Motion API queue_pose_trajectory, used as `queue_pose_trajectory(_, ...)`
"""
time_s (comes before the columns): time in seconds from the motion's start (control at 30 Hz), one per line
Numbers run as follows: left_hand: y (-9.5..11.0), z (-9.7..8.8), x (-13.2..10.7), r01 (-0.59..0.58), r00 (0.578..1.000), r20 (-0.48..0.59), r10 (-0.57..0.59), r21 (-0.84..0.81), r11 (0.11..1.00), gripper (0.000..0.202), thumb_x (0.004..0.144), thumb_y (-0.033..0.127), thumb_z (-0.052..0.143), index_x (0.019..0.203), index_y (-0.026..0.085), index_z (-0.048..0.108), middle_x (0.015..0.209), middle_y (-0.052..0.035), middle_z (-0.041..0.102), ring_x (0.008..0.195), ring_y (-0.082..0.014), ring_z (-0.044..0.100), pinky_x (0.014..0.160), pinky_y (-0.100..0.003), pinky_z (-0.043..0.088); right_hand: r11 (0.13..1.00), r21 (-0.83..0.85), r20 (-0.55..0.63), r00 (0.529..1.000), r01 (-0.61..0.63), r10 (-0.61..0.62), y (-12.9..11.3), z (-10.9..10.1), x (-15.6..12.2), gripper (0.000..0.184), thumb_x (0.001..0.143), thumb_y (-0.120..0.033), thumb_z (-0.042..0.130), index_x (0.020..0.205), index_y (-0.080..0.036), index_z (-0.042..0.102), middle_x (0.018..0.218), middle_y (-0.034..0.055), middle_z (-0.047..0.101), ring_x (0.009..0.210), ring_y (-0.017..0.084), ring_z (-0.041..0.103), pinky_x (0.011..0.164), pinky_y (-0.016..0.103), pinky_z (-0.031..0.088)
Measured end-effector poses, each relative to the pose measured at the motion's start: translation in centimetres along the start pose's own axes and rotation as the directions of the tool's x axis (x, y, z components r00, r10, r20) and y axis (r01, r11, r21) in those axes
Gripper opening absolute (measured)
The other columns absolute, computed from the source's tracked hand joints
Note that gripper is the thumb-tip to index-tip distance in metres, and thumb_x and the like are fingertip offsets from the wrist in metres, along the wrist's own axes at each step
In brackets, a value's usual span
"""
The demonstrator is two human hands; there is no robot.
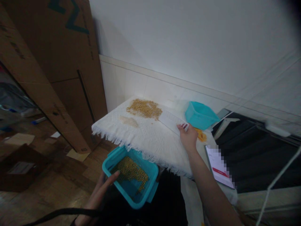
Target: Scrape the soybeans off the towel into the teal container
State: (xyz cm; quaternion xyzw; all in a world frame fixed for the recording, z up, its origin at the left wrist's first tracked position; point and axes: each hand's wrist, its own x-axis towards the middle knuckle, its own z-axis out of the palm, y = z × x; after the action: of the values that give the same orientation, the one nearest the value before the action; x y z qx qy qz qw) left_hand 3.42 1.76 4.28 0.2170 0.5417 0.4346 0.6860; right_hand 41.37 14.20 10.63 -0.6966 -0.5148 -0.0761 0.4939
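My left hand (pixel 105 185) grips the near left rim of a teal plastic basin (pixel 154 172), its thumb over the edge and the other fingers hidden beneath. Yellow soybeans (pixel 131 168) cover part of the basin's bottom. It is tilted just below the fringed front edge of a white cloth (pixel 155 138) on a small table. My right hand (pixel 189 138) pinches the near end of a long white strip (pixel 171 121), perhaps card, with dark red marks. The strip's far end lies at a spread heap of soybeans (pixel 145 108). Nearer the front is a small pale patch of fine bits (pixel 129 121).
A second teal container (pixel 202 114) stands at the table's back right, with something yellow (pixel 201 135) beside it. A phone (pixel 219 169) lies along the right edge. Large cardboard boxes (pixel 70 62) rise at left; the wall (pixel 183 47) is behind.
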Motion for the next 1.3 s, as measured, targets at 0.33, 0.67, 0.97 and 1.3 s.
queue_pose_trajectory(0.33, 0.1, 0.1, -0.4, 0.013, 1.000, 0.007, -0.013, -0.001, 1.000, 0.089, 0.079, 0.048, 0.085, 0.157, 0.032, 0.044, 0.152, -0.0151, 0.063, 0.137, -0.0399, 0.060, 0.109, -0.058, 0.053, 1.000, 0.005, 0.007, 1.000, 0.005, -0.005, 0.0, 0.1, -0.1, 0.044, 0.083, -0.066, 0.059, 0.071, -0.024, 0.054, 0.066, 0.0032, 0.062, 0.066, 0.023, 0.057, 0.066, 0.034, 0.042)
queue_pose_trajectory(0.67, 0.6, 0.9, -1.5, 0.072, 0.997, 0.021, -0.071, -0.020, 0.997, 0.084, 0.082, 0.047, 0.082, 0.156, 0.034, 0.044, 0.149, -0.0144, 0.065, 0.130, -0.0374, 0.067, 0.103, -0.051, 0.059, 0.993, 0.109, 0.049, 0.998, -0.036, 0.031, -0.1, 1.0, 0.3, 0.042, 0.081, -0.063, 0.063, 0.073, -0.023, 0.058, 0.064, 0.0010, 0.062, 0.065, 0.020, 0.055, 0.063, 0.031, 0.040)
queue_pose_trajectory(0.97, 0.6, 1.1, -1.4, 0.090, 0.996, 0.019, -0.090, -0.048, 0.995, 0.084, 0.083, 0.040, 0.083, 0.157, 0.033, 0.044, 0.139, -0.0150, 0.072, 0.118, -0.0381, 0.074, 0.095, -0.049, 0.063, 0.988, 0.153, 0.132, 0.991, -0.019, -0.002, 0.0, 1.7, 0.4, 0.030, 0.078, -0.050, 0.066, 0.070, -0.022, 0.059, 0.058, -0.0033, 0.056, 0.061, 0.016, 0.049, 0.060, 0.028, 0.036)
queue_pose_trajectory(1.3, 0.8, 1.1, -1.6, 0.092, 0.996, 0.016, -0.091, -0.052, 0.994, 0.081, 0.081, 0.040, 0.084, 0.153, 0.032, 0.048, 0.137, -0.0141, 0.074, 0.118, -0.0388, 0.073, 0.095, -0.049, 0.063, 0.988, 0.154, 0.125, 0.992, -0.021, 0.002, -0.4, 2.0, 0.6, 0.028, 0.078, -0.049, 0.065, 0.070, -0.023, 0.057, 0.058, -0.0036, 0.054, 0.060, 0.016, 0.049, 0.059, 0.028, 0.035)
